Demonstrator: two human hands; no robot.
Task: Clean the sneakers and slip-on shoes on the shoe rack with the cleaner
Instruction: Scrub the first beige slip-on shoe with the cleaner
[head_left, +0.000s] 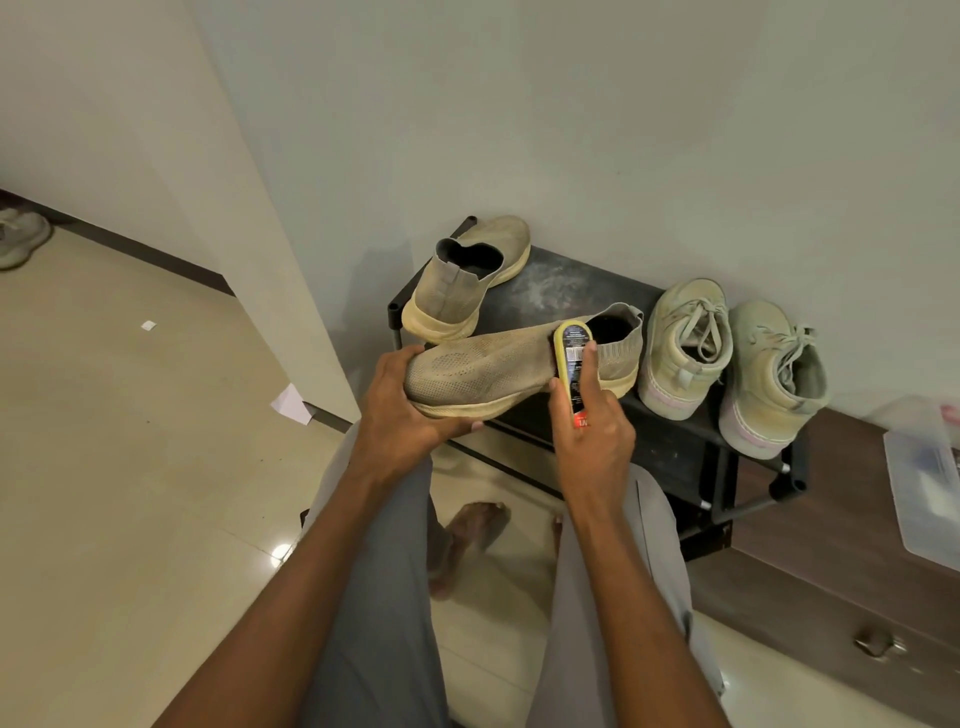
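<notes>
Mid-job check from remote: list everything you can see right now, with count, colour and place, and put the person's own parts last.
held slip-on shoe: 1, beige knit, lifted over the rack's front edge
slip-on shoe on rack: 1, beige, rack top, left end
sneakers: 2, pale green with laces, rack top, right end, side by side
cleaner: 1, yellow rim, dark label, pressed on the held shoe's side
shoe rack: 1, black, against the wall
plastic container: 1, clear, on the brown cabinet at right
paper scraps: 2, white, floor at left
far shoe: 1, pale, floor at far left
left hand: grips the held shoe's toe
right hand: holds the cleaner
</notes>
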